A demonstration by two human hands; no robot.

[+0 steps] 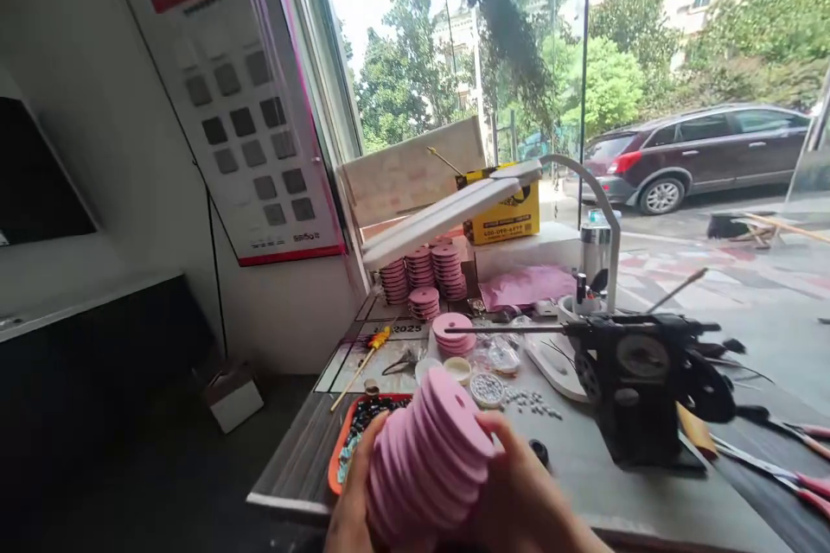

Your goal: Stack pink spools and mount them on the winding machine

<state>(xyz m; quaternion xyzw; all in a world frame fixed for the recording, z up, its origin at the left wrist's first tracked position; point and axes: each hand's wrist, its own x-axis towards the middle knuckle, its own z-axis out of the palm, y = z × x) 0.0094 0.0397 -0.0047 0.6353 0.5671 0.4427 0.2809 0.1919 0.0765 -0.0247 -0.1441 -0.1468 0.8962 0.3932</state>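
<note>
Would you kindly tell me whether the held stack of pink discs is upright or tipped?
Tipped: the pink stack leans, its top disc sloping down toward the right hand.

The discs (pixel 428 458) are plain pink, the tray (pixel 335 468) orange, the box (pixel 502 227) yellow-and-black.

Pink spools (pixel 424 467) look smooth and matt (plastic or foam, unclear); the surface (pixel 295 458) shows wood grain, the car (pixel 719 155) glossy paint.

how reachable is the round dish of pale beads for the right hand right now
Probably not: the right hand is holding the stack of pink spools. Freed, it likely could; the round dish of pale beads sits open just beyond it.
</note>
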